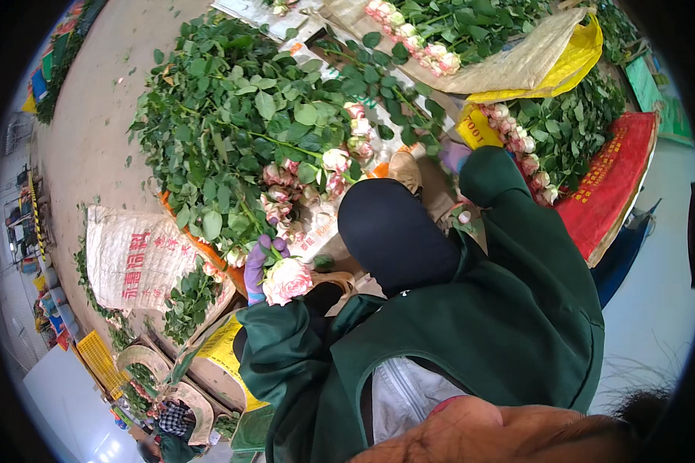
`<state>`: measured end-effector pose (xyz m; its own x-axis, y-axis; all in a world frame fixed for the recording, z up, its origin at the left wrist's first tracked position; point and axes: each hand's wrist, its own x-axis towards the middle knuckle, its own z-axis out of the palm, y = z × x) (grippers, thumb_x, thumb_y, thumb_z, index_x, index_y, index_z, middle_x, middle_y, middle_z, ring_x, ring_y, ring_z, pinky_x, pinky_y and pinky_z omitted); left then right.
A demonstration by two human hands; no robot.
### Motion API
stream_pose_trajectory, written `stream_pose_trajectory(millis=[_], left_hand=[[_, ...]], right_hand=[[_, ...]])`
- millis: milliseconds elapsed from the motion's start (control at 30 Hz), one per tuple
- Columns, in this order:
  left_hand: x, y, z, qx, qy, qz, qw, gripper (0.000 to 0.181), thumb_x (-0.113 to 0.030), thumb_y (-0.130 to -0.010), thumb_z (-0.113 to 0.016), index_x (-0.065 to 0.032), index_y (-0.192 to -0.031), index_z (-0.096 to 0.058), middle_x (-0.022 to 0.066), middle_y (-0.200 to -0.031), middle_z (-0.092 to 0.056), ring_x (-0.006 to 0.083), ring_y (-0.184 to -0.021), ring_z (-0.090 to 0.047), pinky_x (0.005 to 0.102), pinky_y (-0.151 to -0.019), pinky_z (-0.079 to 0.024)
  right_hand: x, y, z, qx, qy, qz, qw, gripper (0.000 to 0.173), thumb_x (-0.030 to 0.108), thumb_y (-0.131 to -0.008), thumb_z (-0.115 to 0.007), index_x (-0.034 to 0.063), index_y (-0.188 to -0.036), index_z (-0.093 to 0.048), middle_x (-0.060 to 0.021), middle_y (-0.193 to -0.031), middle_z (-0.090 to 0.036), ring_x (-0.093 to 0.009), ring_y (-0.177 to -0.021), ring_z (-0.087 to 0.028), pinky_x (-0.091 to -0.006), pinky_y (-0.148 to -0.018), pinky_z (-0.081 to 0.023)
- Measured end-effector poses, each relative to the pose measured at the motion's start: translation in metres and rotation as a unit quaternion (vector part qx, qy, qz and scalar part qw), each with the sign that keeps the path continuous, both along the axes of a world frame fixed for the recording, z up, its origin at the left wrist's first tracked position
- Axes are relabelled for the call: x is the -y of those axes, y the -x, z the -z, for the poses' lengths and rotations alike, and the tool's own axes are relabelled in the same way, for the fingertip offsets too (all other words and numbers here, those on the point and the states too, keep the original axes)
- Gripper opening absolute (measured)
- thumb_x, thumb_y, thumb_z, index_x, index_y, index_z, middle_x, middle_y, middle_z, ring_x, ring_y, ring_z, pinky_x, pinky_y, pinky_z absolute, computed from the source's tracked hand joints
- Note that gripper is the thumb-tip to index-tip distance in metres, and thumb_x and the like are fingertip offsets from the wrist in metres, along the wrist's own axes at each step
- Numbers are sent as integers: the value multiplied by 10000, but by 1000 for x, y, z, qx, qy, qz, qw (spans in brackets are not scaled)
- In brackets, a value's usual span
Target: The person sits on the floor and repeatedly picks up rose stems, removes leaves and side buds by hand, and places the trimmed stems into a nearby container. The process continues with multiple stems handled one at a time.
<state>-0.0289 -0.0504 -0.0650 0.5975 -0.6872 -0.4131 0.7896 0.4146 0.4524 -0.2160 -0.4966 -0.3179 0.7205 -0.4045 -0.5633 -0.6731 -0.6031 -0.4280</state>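
Note:
My left hand [262,263], in a purple glove, is closed around a rose stem just below a large open pink-and-white rose [287,281]. Beyond it spreads a heap of leafy rose stems [226,110], with pink-and-white blooms [278,197] along its near side. My right hand [455,155], also purple-gloved, is stretched forward beside the yellow corner of a sack [472,128]. The sleeve and wrist angle hide most of its fingers, so its hold is unclear. Leafy stems [405,98] lie just beyond that hand.
A red woven sack [608,185] with bundled roses [527,151] lies at the right. A beige and yellow sack [533,63] holds more roses at the top right. Another white sack [133,260] lies left on the brown floor [92,133]. A person [174,440] is at the bottom left.

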Motion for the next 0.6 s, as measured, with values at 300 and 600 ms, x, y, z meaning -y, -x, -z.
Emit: stream_pose_trajectory(millis=[300,600], left_hand=[[19,2,-4,-39,-138,1,990,406,-209,-939,-526,-38,-1295,-430,35,-810,-577,129,-695,-561,258,-597,-503],[-12,-4,24,-32,-106,19,994,169,-176,-876,-583,-42,-850,-483,55,-1388,-355,194,-890,-500,329,-749,-480]], right_hand=[[30,-44,45,-49,46,24,997,444,351,-855,-538,86,-1211,-524,-191,-1022,-629,-343,-801,-640,-427,-740,-518],[44,-62,54,-127,-107,128,978,404,216,-808,-585,66,-1178,-523,-166,-885,-608,-238,-704,-621,-340,-539,-521]])
